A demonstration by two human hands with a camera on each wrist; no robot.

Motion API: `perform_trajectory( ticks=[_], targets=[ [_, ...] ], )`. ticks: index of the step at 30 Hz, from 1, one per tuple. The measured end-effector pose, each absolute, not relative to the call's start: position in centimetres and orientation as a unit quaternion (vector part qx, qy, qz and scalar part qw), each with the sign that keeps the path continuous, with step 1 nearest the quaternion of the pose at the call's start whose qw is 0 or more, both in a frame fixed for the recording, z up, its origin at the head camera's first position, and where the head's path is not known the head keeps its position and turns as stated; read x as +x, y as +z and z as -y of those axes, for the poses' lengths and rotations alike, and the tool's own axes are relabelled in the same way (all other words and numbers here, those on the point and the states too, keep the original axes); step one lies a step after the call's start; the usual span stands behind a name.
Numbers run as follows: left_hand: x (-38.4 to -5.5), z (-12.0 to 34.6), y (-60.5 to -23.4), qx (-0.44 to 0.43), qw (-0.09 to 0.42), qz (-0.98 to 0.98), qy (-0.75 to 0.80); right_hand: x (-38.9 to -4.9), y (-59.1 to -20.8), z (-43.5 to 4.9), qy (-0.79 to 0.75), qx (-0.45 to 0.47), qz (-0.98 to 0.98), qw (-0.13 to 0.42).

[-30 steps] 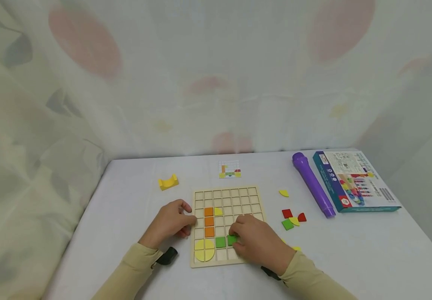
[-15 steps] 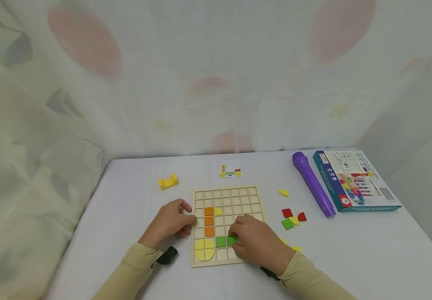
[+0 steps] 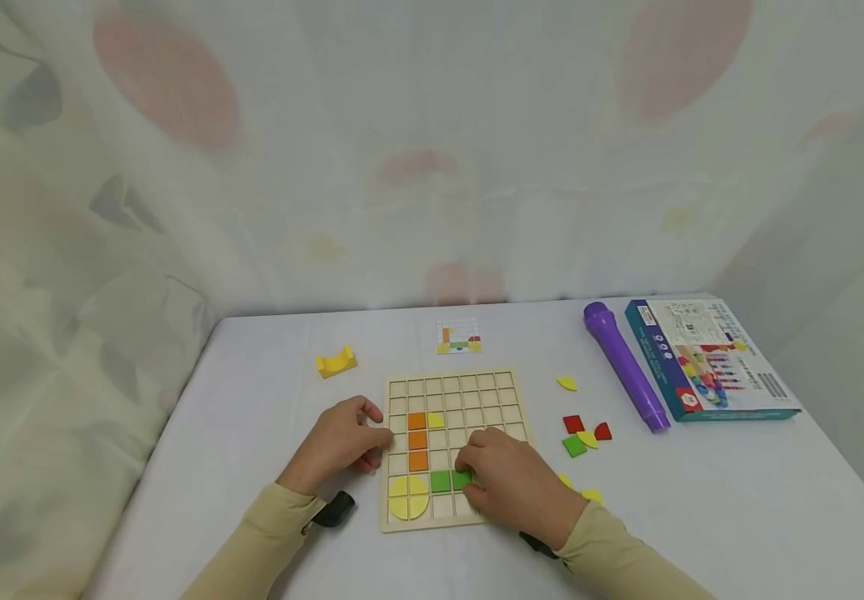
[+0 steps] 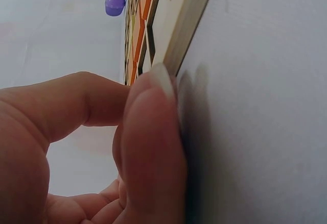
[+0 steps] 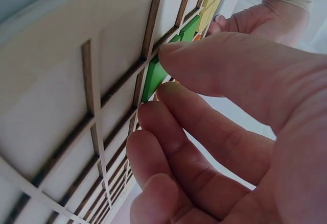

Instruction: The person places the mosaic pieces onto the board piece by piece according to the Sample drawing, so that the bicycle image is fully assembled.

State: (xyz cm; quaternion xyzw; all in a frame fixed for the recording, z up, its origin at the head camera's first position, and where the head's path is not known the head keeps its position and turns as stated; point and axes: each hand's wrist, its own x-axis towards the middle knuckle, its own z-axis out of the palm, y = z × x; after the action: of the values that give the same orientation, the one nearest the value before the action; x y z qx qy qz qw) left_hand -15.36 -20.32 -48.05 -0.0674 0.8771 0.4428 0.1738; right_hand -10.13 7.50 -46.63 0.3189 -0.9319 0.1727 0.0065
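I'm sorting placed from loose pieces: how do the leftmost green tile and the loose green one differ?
The leftmost green tile sits in a grid cell of the board; the loose green tile lies on the table. The leftmost is squared to the grid; the loose one is turned askew. The leftmost has another green tile beside it; the loose one has a yellow piece by it. Both look green and square.

Soft, dim light; faint shadows

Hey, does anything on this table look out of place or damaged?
Nothing looks spilled or damaged. Just slightly untidy: a loose green square lies askew right of the board, bunched with a yellow piece.
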Motion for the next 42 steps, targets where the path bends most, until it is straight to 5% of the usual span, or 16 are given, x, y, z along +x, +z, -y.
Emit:
perform_trajectory(
  ticks=[23, 42],
  targets=[
    [-15.6, 20.5, -48.1, -0.063, 0.170, -0.883, 0.433, -11.0, -46.1, -8.4, 0.156, 0.289, 0.945, -0.011],
    [-15.5, 20.5, -48.5, -0.064, 0.169, -0.883, 0.434, -11.9, -45.8, -19.2, 0.142, 0.142, 0.977, -0.069]
  ],
)
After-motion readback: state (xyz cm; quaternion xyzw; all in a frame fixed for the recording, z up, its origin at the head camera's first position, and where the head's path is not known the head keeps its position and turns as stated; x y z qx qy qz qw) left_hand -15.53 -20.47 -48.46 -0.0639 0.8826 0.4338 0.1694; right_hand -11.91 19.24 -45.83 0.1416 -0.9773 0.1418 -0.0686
